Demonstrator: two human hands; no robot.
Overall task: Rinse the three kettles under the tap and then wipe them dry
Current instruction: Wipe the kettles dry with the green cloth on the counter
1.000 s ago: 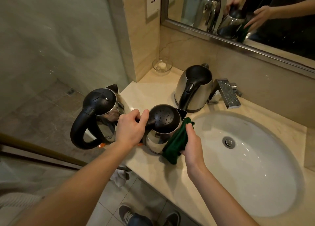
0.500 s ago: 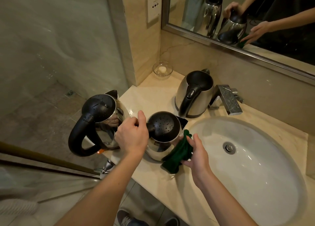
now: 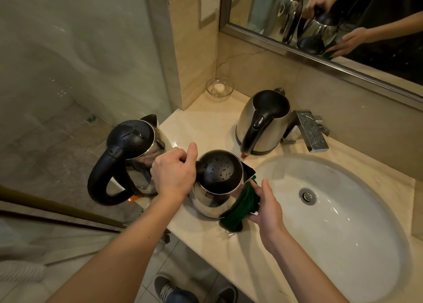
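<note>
Status: in the wipe phase, on kettle 2 of 3 as I read it.

- mid kettle, frame centre, sits on the counter at its front edge, just left of the sink.
- left hand is wrapped round its handle, thumb sticking up, steadying it.
- right hand grips the green cloth and presses it on the steel wall below the spout, sink side.
- Lid still has droplets, so this one isn't finished.
- left kettle, left of centre at the counter corner: lid also beaded with water. Rinsed I'd guess, not wiped on top.
- back kettle, above centre beside the tap: no drops visible, looks done. Can't confirm.
- No water visible at the tap, so rinsing is prob over.
- Left to do: finish the mid kettle body + lid, then the left kettle.

Diff vs 1 s ago:
- Cloth was bunched high by the spout; now it's drawn down the wall to the base, and the right hand sits lower.
- Left thumb was resting at the lid edge; now it's lifted clear.
- Kettles haven't moved on the counter.
- View tilts a bit, with more mirror in the upper right.
</note>
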